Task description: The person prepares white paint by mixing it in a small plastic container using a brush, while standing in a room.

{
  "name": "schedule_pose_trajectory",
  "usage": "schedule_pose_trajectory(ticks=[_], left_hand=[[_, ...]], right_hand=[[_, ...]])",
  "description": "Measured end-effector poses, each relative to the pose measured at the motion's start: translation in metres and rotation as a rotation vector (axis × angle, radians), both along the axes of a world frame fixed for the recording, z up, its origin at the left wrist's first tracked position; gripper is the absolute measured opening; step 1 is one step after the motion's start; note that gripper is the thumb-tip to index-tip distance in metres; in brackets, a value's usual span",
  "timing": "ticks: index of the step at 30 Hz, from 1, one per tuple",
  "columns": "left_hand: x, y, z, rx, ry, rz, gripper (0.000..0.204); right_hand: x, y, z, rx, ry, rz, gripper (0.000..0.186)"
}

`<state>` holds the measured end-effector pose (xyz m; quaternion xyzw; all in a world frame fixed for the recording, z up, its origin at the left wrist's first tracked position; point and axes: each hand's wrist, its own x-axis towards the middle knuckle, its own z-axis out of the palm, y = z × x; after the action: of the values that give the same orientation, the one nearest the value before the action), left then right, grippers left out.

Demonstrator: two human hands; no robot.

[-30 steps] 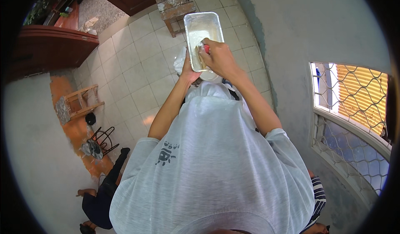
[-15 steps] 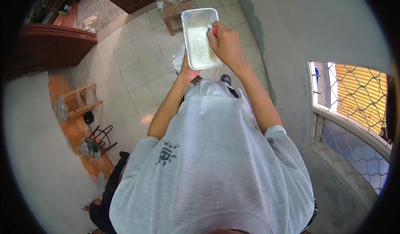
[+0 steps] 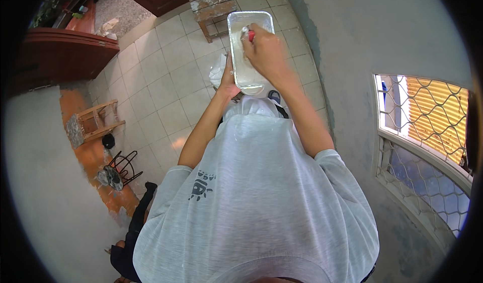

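My left hand supports a rectangular white tray at its lower left side, thumb along the wall and the other fingers hidden underneath. Whitish wet paint coats the inside of the tray. Over its middle, my right hand is closed around a brush with a red handle. Most of the bristles are hidden by the hand, which is slightly blurred. Just below the tray, part of a round pale container shows.
A paint-spattered wooden stool stands beyond the tray. A second wooden stool and a black metal-legged stool are by the left wall. Another person in dark clothes is at lower left. A grilled window is at right.
The tray has shifted slightly to the right, with my left hand still at its side. My right hand has swung left across the tray with the brush.
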<state>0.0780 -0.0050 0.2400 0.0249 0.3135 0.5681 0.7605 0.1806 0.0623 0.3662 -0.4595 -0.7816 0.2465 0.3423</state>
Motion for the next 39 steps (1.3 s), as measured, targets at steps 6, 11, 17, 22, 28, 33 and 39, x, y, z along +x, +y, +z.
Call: schedule_pose_trajectory(ticks=[6, 11, 17, 22, 28, 33, 39], left_hand=[[-0.021, -0.01, -0.062, 0.208, -0.117, -0.001, 0.051], [0.004, 0.0, -0.012, 0.018, 0.034, -0.024, 0.058], [-0.015, -0.008, -0.061, 0.096, 0.041, -0.001, 0.059], [0.006, -0.002, 0.0, 0.016, 0.014, -0.02, 0.059], [-0.016, -0.002, -0.044, 0.096, -0.032, 0.014, 0.056], [-0.013, -0.002, -0.046, 0.063, -0.01, 0.013, 0.058], [-0.023, 0.003, -0.016, 0.052, -0.021, 0.029, 0.063]], right_hand=[[0.017, -0.003, -0.005, -0.17, -0.095, 0.14, 0.021], [0.005, -0.002, -0.001, -0.009, 0.011, -0.056, 0.022], [0.011, -0.023, -0.002, -0.158, -0.038, 0.043, 0.021], [0.009, -0.007, 0.001, 0.021, 0.041, -0.14, 0.018], [0.01, -0.009, -0.008, -0.058, -0.014, 0.085, 0.018], [0.014, 0.006, 0.008, -0.022, 0.011, -0.008, 0.016], [-0.016, -0.011, -0.007, -0.068, -0.024, 0.068, 0.017]])
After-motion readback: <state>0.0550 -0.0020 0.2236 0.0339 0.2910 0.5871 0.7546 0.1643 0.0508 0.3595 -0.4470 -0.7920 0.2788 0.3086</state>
